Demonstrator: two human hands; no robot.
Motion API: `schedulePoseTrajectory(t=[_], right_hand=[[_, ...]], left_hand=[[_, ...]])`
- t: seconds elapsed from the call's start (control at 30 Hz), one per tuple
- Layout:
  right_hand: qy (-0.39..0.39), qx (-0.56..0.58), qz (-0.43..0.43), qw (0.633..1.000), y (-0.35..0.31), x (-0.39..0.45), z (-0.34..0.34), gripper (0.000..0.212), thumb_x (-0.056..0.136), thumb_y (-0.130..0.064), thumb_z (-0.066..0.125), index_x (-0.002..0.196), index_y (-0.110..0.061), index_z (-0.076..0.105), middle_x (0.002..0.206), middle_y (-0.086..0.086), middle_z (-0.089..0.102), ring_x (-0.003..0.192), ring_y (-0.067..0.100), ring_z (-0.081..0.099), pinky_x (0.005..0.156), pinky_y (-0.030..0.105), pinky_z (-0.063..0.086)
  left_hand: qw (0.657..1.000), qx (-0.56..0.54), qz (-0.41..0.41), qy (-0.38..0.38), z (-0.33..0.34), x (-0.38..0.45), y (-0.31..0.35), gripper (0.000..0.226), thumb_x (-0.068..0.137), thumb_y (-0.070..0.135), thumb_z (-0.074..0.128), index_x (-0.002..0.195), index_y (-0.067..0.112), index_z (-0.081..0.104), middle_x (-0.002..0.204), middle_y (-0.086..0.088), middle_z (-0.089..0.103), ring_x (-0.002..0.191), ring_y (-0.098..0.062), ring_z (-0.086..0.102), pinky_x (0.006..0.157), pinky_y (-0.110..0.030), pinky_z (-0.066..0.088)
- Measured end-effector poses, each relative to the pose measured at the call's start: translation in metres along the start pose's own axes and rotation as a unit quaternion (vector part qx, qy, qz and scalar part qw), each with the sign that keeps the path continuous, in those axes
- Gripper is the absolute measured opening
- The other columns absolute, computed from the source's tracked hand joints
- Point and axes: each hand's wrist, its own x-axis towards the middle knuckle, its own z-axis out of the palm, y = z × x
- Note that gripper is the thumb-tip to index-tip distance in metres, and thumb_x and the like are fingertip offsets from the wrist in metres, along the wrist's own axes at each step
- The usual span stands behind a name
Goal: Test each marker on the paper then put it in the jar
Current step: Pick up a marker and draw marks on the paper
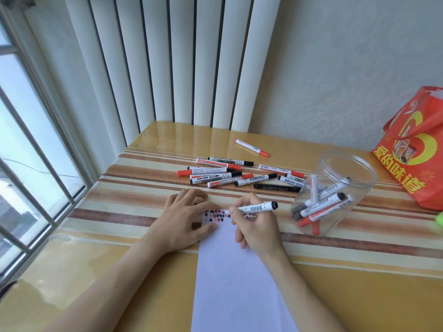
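White paper (237, 279) with red-and-black marks (214, 215); brown-striped yellow table (143, 207); orange bag (414, 149).

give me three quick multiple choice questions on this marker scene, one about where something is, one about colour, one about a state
1. Where does the jar stand?
A. right of the paper
B. left of the paper
C. on the paper

2. What colours are the test marks on the paper?
A. blue and green
B. red and black
C. only black

3. What is the right hand doing?
A. resting flat
B. reaching into the jar
C. holding a marker

Answers:
1. A, the clear jar sits on the table to the paper's right.
2. B, small red and black marks cluster at the sheet's far end.
3. C, its fingers curl round the marker, tip down at the marks, while the left hand presses the paper flat.
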Motion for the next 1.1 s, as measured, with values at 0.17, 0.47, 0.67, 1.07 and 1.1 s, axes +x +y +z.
schedulePoseTrajectory(t=[0.17,0.47,0.67,1.07,1.1], right_hand=[[0.015,-0.023,0.025,0.999,0.0069,0.0013,0.0018,0.024,0.091,-0.013,0.071,0.073,-0.020,0.056,0.058,0.017,0.065,0.046,0.033,0.064,0.042,0.031,0.047],[0.016,-0.007,0.039,0.999,0.0061,0.0030,0.0025,0.016,0.091,-0.005,0.069,0.081,-0.003,0.057,0.056,0.013,0.065,0.048,0.030,0.065,0.046,0.032,0.052],[0.014,-0.015,0.047,0.999,0.0073,0.0044,0.0030,0.015,0.092,-0.006,0.069,0.083,-0.004,0.058,0.056,0.011,0.065,0.049,0.031,0.066,0.048,0.034,0.054],[0.016,-0.020,0.051,0.998,0.0053,0.0026,0.0028,0.014,0.091,-0.007,0.068,0.084,-0.002,0.058,0.057,0.014,0.066,0.048,0.032,0.065,0.047,0.035,0.053],[0.022,-0.015,0.054,0.998,0.0049,0.0026,0.0028,0.013,0.091,-0.006,0.068,0.084,-0.002,0.058,0.057,0.014,0.066,0.048,0.031,0.065,0.047,0.034,0.053]], left_hand=[[1.000,-0.001,-0.002,-0.003,-0.0004,0.0002,0.0003,0.045,0.090,0.069,0.046,0.130,0.052,0.056,0.130,0.017,0.044,0.128,-0.008,0.040,0.105,-0.035,0.027],[1.000,0.001,-0.008,-0.008,-0.0017,0.0005,0.0009,0.045,0.089,0.069,0.046,0.131,0.053,0.055,0.129,0.018,0.043,0.128,-0.009,0.039,0.105,-0.034,0.026],[1.000,0.003,0.012,-0.026,-0.0029,0.0004,0.0006,0.043,0.094,0.065,0.046,0.137,0.058,0.049,0.137,0.018,0.038,0.134,-0.007,0.032,0.107,-0.035,0.027],[1.000,-0.001,0.014,-0.019,-0.0014,0.0010,0.0017,0.037,0.093,0.063,0.047,0.129,0.059,0.055,0.135,0.016,0.041,0.132,-0.006,0.035,0.105,-0.034,0.027],[1.000,-0.002,0.013,-0.018,-0.0015,0.0010,0.0020,0.036,0.093,0.063,0.048,0.128,0.060,0.054,0.134,0.016,0.041,0.132,-0.006,0.034,0.105,-0.034,0.027]])
